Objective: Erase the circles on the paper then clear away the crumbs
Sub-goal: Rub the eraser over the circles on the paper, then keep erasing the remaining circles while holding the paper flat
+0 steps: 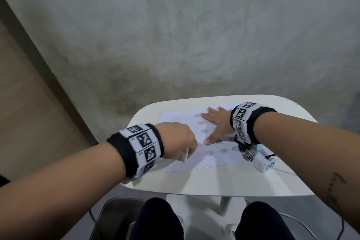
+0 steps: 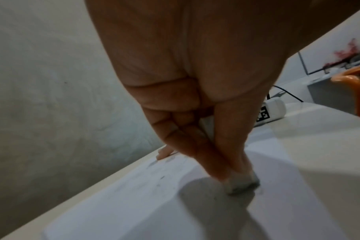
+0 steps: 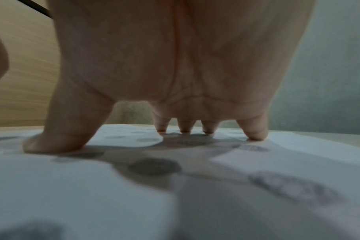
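My left hand (image 1: 180, 138) pinches the eraser (image 2: 241, 184) near the paper's (image 1: 212, 159) front edge, perhaps touching; right hand (image 1: 219, 122) presses it flat, fingers spread.

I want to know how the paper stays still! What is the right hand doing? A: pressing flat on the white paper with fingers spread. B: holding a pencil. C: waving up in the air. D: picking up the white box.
A: the right hand lies spread on the white sheet of paper, fingertips touching it.
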